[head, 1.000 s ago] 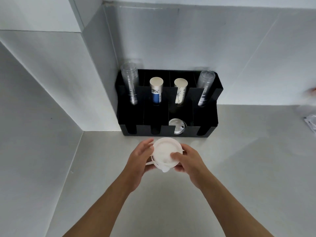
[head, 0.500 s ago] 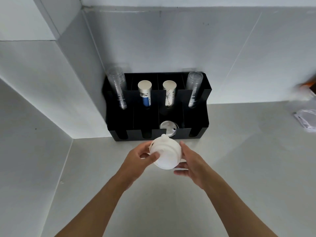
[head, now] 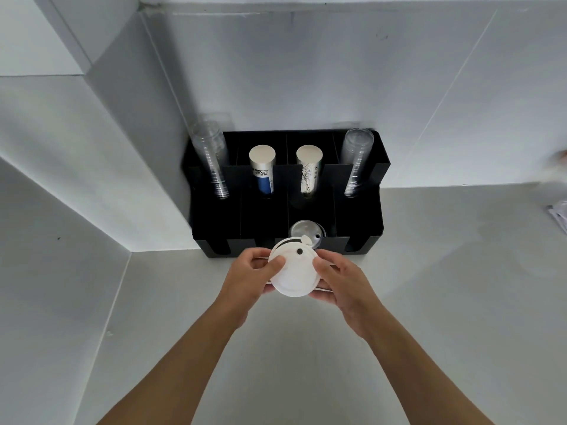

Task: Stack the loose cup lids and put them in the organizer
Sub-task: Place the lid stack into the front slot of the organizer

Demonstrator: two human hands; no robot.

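Note:
A stack of white cup lids [head: 294, 271] is held between both hands just in front of the black organizer [head: 362, 237]. My left hand [head: 248, 277] grips its left edge with the thumb on top. My right hand [head: 340, 280] grips its right edge. The top lid faces me and shows a small dark hole and a raised tab. A clear lid [head: 306, 233] lies in the organizer's front row, third slot from the left, just behind the stack.
The organizer's back row holds clear cup stacks [head: 211, 161] at both ends and two paper cup stacks [head: 262, 170] in the middle. It stands in a corner of grey walls on a grey counter [head: 429, 302]. A blurred wrapper [head: 560, 216] lies at the right edge.
The hands have carried the lid stack forward toward the organizer's front slots and turned it, so the top lid's flat face with the hole now shows.

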